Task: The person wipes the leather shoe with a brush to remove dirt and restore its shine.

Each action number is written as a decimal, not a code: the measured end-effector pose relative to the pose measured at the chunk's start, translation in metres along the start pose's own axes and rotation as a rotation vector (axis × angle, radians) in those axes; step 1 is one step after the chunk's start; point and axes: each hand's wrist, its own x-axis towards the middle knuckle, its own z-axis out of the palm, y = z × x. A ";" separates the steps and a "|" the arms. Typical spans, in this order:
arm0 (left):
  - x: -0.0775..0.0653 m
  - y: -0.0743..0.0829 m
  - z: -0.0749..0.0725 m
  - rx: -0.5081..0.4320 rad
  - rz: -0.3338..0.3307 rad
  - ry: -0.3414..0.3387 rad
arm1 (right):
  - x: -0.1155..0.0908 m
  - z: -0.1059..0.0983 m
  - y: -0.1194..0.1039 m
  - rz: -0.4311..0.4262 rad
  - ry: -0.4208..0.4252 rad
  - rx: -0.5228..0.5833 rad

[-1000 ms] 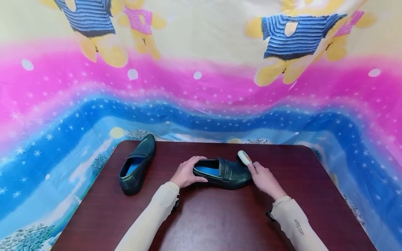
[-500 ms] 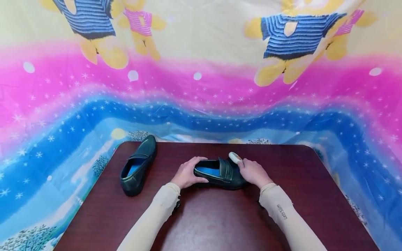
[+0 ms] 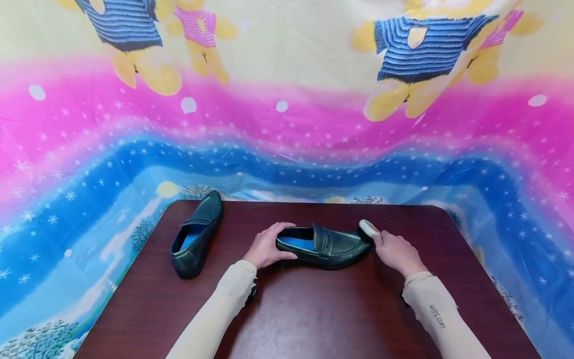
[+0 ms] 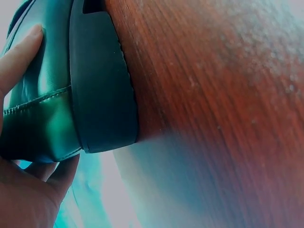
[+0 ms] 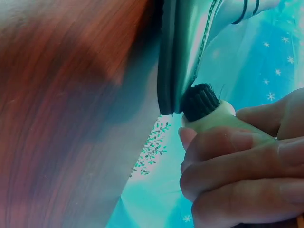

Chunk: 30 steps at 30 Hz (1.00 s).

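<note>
A black loafer (image 3: 334,248) with a blue insole lies sideways on the table, toe to the right. My left hand (image 3: 267,245) grips its heel, thumb on the near side; in the left wrist view the thumb presses the leather above the thick heel block (image 4: 102,90). My right hand (image 3: 396,252) holds a small white brush (image 3: 369,228) at the toe. Seen from the right wrist, the brush's dark bristles (image 5: 200,101) touch the toe edge just above the sole, with the fingers curled round the pale handle.
A second black loafer (image 3: 197,234) stands at the table's back left, toe pointing away. The dark red wooden table (image 3: 296,309) has rounded back corners. Behind it hangs a printed cloth (image 3: 287,134) with bears and snowflakes.
My right hand first moved the brush left over the shoe's front toward the strap, then back right to the toe tip. The left hand and both shoes have stayed in place.
</note>
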 end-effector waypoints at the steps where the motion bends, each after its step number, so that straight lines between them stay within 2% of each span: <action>1: 0.000 0.000 0.000 0.001 -0.002 0.002 | -0.001 -0.001 0.001 0.000 0.001 0.006; 5: 0.000 0.000 -0.001 0.002 -0.001 -0.001 | -0.003 -0.001 -0.001 -0.005 0.019 0.060; 9: 0.000 0.001 0.000 0.003 0.006 -0.004 | -0.007 0.001 -0.012 -0.013 0.037 0.262; 12: 0.000 0.001 0.000 0.001 0.003 0.000 | -0.009 0.006 -0.023 -0.043 -0.011 0.430; 14: 0.001 0.001 -0.001 0.005 -0.001 0.001 | -0.011 0.011 -0.028 -0.074 -0.062 0.480; 17: 0.001 0.002 -0.001 0.007 -0.007 -0.003 | -0.014 0.021 -0.032 -0.116 -0.109 0.502; 22: 0.001 0.000 -0.001 -0.003 -0.007 -0.007 | -0.017 0.032 -0.030 -0.153 -0.138 0.499; 30: 0.001 -0.002 0.000 -0.001 -0.006 -0.006 | -0.025 0.040 -0.027 -0.207 -0.309 0.518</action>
